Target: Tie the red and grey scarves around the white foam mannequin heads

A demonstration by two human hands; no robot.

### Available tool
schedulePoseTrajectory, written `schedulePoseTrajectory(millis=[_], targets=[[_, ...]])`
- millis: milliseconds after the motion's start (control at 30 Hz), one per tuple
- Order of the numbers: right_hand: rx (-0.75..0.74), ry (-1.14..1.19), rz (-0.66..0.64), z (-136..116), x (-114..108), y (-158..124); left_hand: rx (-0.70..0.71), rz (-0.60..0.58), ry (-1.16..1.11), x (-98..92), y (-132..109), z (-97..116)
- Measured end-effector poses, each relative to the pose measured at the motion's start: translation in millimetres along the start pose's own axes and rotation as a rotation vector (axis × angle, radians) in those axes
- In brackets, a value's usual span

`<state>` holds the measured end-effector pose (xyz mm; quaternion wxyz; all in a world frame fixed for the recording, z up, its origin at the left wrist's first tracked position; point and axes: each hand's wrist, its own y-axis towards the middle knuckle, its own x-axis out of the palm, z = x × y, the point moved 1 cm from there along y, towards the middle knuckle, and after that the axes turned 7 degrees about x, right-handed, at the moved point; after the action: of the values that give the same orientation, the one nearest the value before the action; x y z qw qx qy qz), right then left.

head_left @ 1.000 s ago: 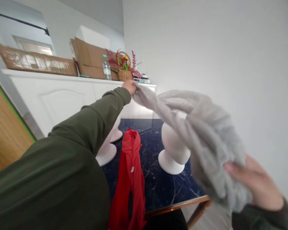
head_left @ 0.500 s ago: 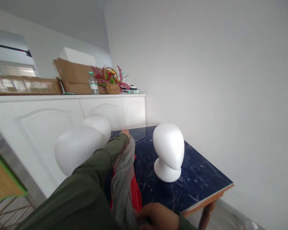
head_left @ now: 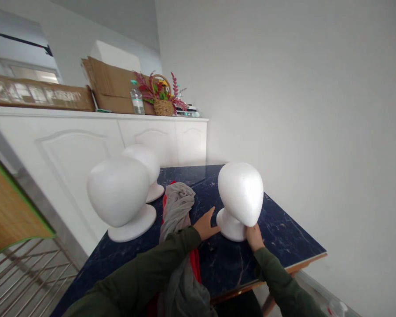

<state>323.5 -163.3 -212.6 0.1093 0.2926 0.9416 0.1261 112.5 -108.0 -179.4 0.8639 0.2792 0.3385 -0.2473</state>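
A white foam mannequin head (head_left: pixel 240 191) stands upright on the right half of the dark blue marbled table (head_left: pixel 218 268). My right hand (head_left: pixel 254 237) is at its neck, under the chin, with the fingertips hidden behind it. On the other side, my left hand (head_left: pixel 206 224) is open, thumb and fingers apart, close to the round base. A twisted grey scarf (head_left: pixel 178 207) with red cloth (head_left: pixel 195 264) beneath it lies lengthwise along the table. My left forearm crosses over it, and its near end hangs toward me.
Two more white foam heads, a near one (head_left: pixel 119 191) and a far one (head_left: pixel 144 158), stand at the table's left. Behind is a white cabinet (head_left: pixel 152 136) with cardboard boxes (head_left: pixel 114 83), a water bottle (head_left: pixel 137 99) and a flower basket (head_left: pixel 163 107). A metal rack (head_left: pixel 29 273) is lower left.
My left hand has left the scarf's far end and come back to the foam head's left side. My right hand has moved from the scarf's near end to the head's neck.
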Motion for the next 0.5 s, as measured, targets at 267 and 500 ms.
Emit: schedulePoseTrajectory(millis=[267, 500], targets=[[-0.138, -0.005, -0.03, -32, 29, -37, 0.223, 0.189, -0.115, -10.1, 9, 37], [-0.4, -0.029, -0.423, -112, 66, -91, 0.097, 0.334, 0.315, -99.0, -84, 24]])
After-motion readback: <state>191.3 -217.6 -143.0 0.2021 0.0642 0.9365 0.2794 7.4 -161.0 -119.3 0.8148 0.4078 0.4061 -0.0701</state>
